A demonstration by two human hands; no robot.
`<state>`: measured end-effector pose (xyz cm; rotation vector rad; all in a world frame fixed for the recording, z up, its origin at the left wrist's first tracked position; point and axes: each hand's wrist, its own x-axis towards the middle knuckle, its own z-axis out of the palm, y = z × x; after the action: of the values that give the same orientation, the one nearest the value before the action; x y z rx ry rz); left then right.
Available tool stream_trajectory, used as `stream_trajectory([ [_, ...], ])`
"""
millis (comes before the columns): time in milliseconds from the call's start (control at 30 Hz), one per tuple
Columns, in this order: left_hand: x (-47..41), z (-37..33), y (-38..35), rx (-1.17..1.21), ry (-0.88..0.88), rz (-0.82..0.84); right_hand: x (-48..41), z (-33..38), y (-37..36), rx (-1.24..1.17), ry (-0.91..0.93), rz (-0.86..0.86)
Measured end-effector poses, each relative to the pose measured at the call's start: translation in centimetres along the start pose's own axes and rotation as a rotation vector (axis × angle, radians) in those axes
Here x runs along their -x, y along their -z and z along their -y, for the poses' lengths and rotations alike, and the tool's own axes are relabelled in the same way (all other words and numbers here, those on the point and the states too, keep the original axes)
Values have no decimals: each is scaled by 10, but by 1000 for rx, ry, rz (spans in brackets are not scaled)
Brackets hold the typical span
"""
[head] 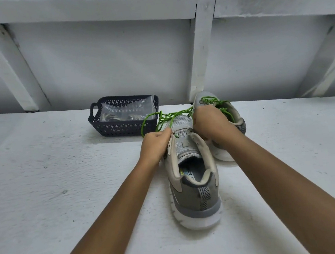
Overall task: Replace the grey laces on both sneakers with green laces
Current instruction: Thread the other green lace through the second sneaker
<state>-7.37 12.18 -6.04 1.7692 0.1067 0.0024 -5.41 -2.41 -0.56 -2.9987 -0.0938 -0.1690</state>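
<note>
While the near sneaker (192, 188) stands on the white tabletop (66, 201) with its heel toward the viewer and its long axis running straight away, both hands work at its eyelet rows, one on each side of the tongue. The left hand (156, 143) is at the sneaker's left edge, its grip clenched in a pinch on the eyelet flap, where a short piece of green lace (161, 119) shows. From there the lace loops loosely past the toe.

The right hand (210, 122) covers the sneaker's right front. Its fingers curl under out of sight, so it cannot be told whether that grip holds lace or shoe. Just beyond and right of the near sneaker lies the far sneaker (237, 119), already carrying green lace. Beyond and left of the toe sits a dark basket (121, 130).
</note>
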Motion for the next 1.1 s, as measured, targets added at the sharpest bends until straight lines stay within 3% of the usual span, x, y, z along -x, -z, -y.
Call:
stream_trajectory([
  [100,0,0,-1,3,-6,-6,-6,4,13,10,33,177],
  [267,1,-1,-1,-18,-15,-3,-14,7,25,-220,-84,525],
  [400,-1,0,1,1,-3,8,-19,4,27,-178,-84,468],
  [600,-1,0,0,-3,-17,-8,-21,10,21,143,91,325],
  [833,-1,1,-1,-52,-30,-8,-26,8,23,235,327,453],
  [1100,-2,3,0,-97,-61,-13,-28,21,7,501,438,375],
])
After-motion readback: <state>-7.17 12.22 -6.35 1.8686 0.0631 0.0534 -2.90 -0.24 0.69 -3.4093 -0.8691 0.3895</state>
